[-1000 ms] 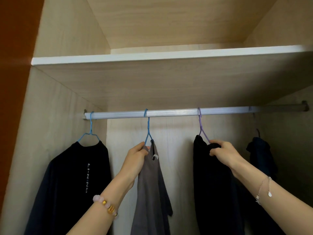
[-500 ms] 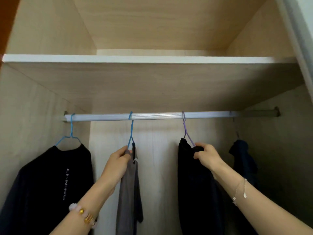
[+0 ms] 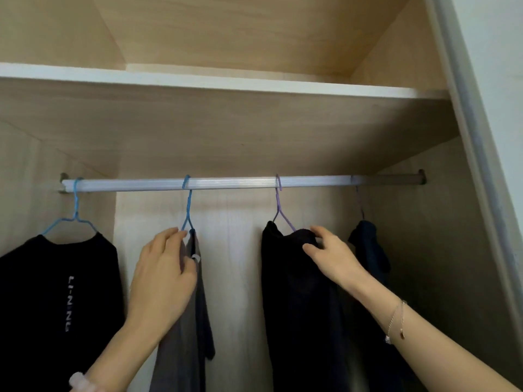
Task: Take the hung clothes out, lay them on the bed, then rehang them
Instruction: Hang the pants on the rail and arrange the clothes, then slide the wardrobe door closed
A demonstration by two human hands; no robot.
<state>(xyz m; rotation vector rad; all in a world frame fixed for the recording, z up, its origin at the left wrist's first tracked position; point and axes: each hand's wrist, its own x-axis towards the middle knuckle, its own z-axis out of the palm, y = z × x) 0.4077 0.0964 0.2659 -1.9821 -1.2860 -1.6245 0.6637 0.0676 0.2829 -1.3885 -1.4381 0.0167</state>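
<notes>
Left fingers (image 3: 177,236): bent around the top of the grey garment (image 3: 184,329), tips at the foot of the blue hanger (image 3: 187,210), right where its neck splits. Looks clamped on cloth and wire together; thumb side is hidden, so I can't confirm how firm. Left hand (image 3: 162,275) covers the garment's shoulder.

Right fingers (image 3: 317,236): spread, resting on the shoulder of the dark garment (image 3: 294,306), just below the purple hanger (image 3: 280,210). Not wrapped around anything I can see. Touching, not gripping. Right hand (image 3: 334,258) sits flat against the fabric.

Outward: both hooks are over the rail (image 3: 226,183), near its middle. 2 more garments hang here: a black printed shirt (image 3: 56,292) on a second blue hanger (image 3: 74,216) at the rail's left end, and a small dark item (image 3: 368,250) towards the right end, its hook in shadow. Shelf (image 3: 226,83) is close above the rail.

Step, as I judge it: start of the take-out phase. All 4 pieces are on the rail; bed not in view.

Next move calls for: closing the right fingers on the purple wire or shoulder, then raising each hook up and clear of the rail before drawing outward. Headroom under the shelf looks tight, so a short lift. Loose cloth may slide off the thin wire if tilted.
</notes>
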